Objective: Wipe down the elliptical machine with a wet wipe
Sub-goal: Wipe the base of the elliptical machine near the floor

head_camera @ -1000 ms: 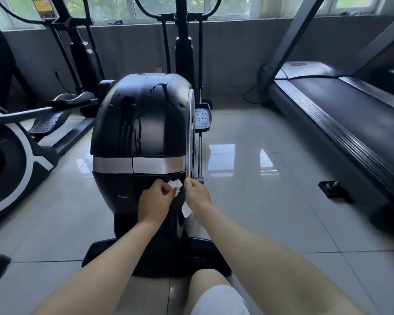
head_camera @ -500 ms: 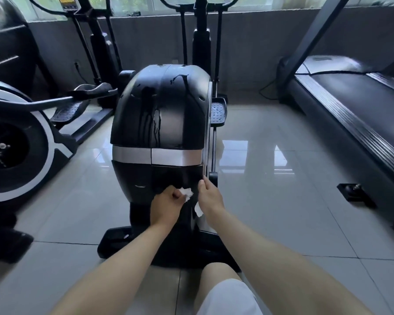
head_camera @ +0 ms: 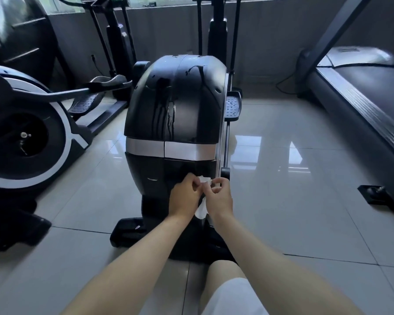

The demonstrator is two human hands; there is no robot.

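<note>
Pinching the crumpled white wet wipe [head_camera: 203, 209] between them, left hand [head_camera: 187, 197] and right hand [head_camera: 218, 200] hover just before the glossy black elliptical housing [head_camera: 175, 114].

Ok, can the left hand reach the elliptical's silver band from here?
Probably yes: the silver band lies just above the left hand, nothing between, though that hand pinches the wet wipe.
</note>
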